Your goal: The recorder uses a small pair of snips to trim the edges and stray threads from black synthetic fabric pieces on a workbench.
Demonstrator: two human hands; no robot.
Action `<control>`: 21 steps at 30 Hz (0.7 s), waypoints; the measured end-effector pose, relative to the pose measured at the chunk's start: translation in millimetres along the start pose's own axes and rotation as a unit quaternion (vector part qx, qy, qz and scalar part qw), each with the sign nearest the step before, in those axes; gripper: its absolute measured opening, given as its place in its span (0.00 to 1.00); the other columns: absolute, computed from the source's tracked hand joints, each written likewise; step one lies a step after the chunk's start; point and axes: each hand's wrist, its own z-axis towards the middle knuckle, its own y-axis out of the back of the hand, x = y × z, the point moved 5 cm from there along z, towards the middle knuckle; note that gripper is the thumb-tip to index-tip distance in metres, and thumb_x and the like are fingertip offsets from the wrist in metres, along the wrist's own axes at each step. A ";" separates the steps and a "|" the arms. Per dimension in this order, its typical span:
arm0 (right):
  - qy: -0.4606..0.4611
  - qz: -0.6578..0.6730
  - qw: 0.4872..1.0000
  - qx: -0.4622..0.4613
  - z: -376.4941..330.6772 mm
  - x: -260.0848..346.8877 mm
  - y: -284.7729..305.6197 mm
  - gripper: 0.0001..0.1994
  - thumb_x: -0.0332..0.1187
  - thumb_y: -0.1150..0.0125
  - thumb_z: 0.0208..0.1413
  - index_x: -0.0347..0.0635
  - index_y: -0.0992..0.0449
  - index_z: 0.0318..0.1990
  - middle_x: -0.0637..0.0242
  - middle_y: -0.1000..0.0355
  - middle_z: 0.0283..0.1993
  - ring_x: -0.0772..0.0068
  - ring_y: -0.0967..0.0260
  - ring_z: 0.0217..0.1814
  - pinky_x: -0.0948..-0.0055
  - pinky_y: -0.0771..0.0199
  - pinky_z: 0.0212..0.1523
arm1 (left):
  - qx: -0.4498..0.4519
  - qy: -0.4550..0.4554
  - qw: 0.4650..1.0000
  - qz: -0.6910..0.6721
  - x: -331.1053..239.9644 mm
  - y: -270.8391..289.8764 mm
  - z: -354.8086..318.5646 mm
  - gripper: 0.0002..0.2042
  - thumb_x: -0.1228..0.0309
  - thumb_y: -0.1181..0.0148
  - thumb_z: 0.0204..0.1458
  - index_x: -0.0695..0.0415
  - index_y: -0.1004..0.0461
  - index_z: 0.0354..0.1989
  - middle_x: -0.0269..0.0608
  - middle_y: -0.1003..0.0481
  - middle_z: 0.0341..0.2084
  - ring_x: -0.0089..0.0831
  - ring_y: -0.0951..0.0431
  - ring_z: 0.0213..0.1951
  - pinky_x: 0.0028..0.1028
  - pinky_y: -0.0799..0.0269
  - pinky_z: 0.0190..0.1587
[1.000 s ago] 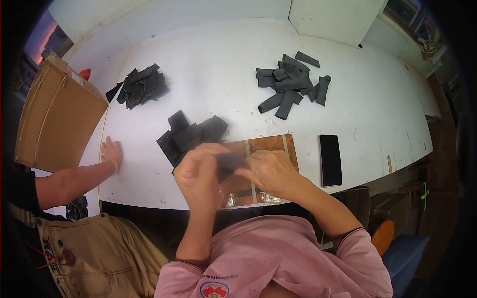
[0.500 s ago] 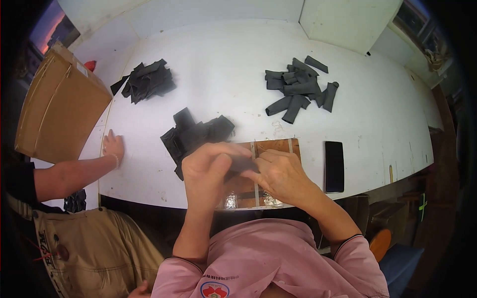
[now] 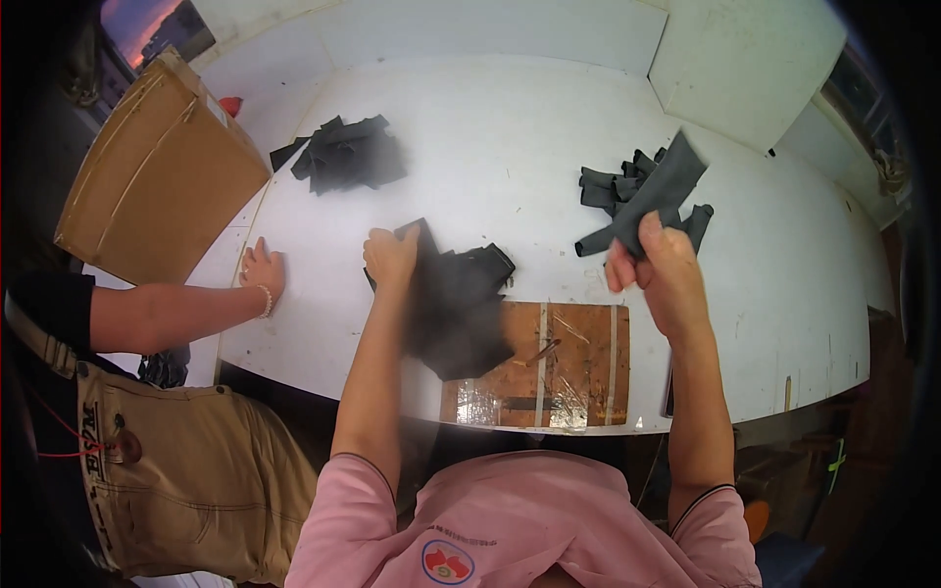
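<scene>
My right hand [image 3: 668,272] is raised at the right, pinching a dark grey tube-like fabric piece [image 3: 659,191] between thumb and fingers. It hangs over a pile of similar rolled pieces [image 3: 619,186], partly covering them. At the middle pile of black fabric pieces [image 3: 461,323], my left hand [image 3: 390,257] has its fingers closed on the edge of a black fabric piece [image 3: 420,257]. That pile is partly blurred and overlaps the left part of a brown board [image 3: 588,377] banded with clear tape. A thin dark stick-like item [image 3: 544,352] lies on the board.
Another black fabric pile [image 3: 351,157] lies at the far left. A co-worker's hand [image 3: 263,269] rests on the white table beside a large cardboard box [image 3: 162,176]. My right forearm mostly hides a black phone [image 3: 669,392]. A pale panel [image 3: 745,73] stands at the back right.
My hands were together over the board with a dark piece between them. The right has carried a piece to the right pile; the left has moved to the middle pile. The view has shifted.
</scene>
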 end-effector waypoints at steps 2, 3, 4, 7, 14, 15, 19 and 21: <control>-0.047 -0.095 0.991 -0.085 -8.7 -40.4 20.9 0.25 0.51 0.60 0.54 0.33 0.31 0.27 0.69 0.37 0.17 0.81 0.41 0.18 0.82 0.39 0.21 | 0.013 -0.058 0.998 0.008 2.9 -14.8 15.4 0.15 0.62 0.42 0.39 0.64 0.30 0.28 0.50 0.28 0.30 0.46 0.30 0.36 0.37 0.35 0.39; -0.072 -0.093 0.990 -0.083 -19.5 -52.5 18.3 0.24 0.50 0.60 0.54 0.33 0.31 0.28 0.69 0.36 0.18 0.81 0.41 0.19 0.82 0.39 0.22 | 0.031 -0.115 0.993 0.020 0.8 -20.7 19.2 0.14 0.63 0.40 0.37 0.63 0.30 0.25 0.50 0.28 0.29 0.45 0.28 0.33 0.35 0.34 0.36; -0.100 -0.090 0.987 -0.082 -36.5 -62.4 15.3 0.23 0.49 0.60 0.54 0.33 0.31 0.30 0.69 0.36 0.19 0.81 0.41 0.19 0.82 0.39 0.22 | 0.034 -0.114 0.993 0.022 3.3 -20.6 20.8 0.14 0.63 0.40 0.37 0.63 0.30 0.25 0.50 0.28 0.29 0.45 0.28 0.33 0.35 0.34 0.36; -0.089 -0.132 0.987 -0.015 -77.3 -62.5 -16.6 0.14 0.39 0.53 0.52 0.35 0.30 0.28 0.68 0.35 0.19 0.79 0.39 0.21 0.80 0.38 0.23 | -0.058 -0.214 0.967 -0.125 -7.7 10.3 6.9 0.08 0.70 0.46 0.39 0.63 0.32 0.23 0.51 0.30 0.23 0.47 0.31 0.30 0.37 0.35 0.35; 0.244 -0.347 0.905 0.011 -115.2 0.1 -71.7 0.10 0.29 0.38 0.38 0.35 0.29 0.29 0.61 0.34 0.25 0.59 0.36 0.26 0.72 0.34 0.26 | 0.129 -0.119 0.834 -0.524 -30.5 129.4 -146.1 0.05 0.78 0.44 0.43 0.62 0.32 0.30 0.23 0.39 0.16 0.09 0.45 0.18 0.11 0.50 0.22; 0.239 -0.350 0.905 0.011 -114.1 5.5 -76.5 0.10 0.29 0.38 0.38 0.35 0.29 0.29 0.61 0.34 0.25 0.59 0.36 0.26 0.72 0.34 0.26 | 0.171 -0.130 0.811 -0.545 -25.1 131.2 -161.1 0.08 0.81 0.44 0.41 0.62 0.33 0.30 0.36 0.29 0.26 0.15 0.33 0.27 0.13 0.38 0.28; 0.216 -0.238 0.944 -0.071 -108.1 6.2 -72.8 0.11 0.29 0.36 0.36 0.35 0.29 0.29 0.64 0.33 0.25 0.67 0.36 0.24 0.75 0.35 0.25 | 0.365 -0.064 0.655 -0.659 -18.4 111.6 -211.5 0.08 0.80 0.44 0.42 0.61 0.34 0.32 0.40 0.29 0.32 0.23 0.30 0.33 0.19 0.37 0.38; 0.044 -0.083 0.995 0.025 -106.8 -21.7 -67.0 0.10 0.27 0.35 0.36 0.35 0.29 0.27 0.66 0.33 0.23 0.78 0.37 0.23 0.80 0.38 0.23 | 0.388 0.002 0.602 -0.697 -17.0 105.0 -228.2 0.09 0.80 0.44 0.42 0.62 0.35 0.32 0.41 0.30 0.31 0.24 0.30 0.33 0.20 0.36 0.39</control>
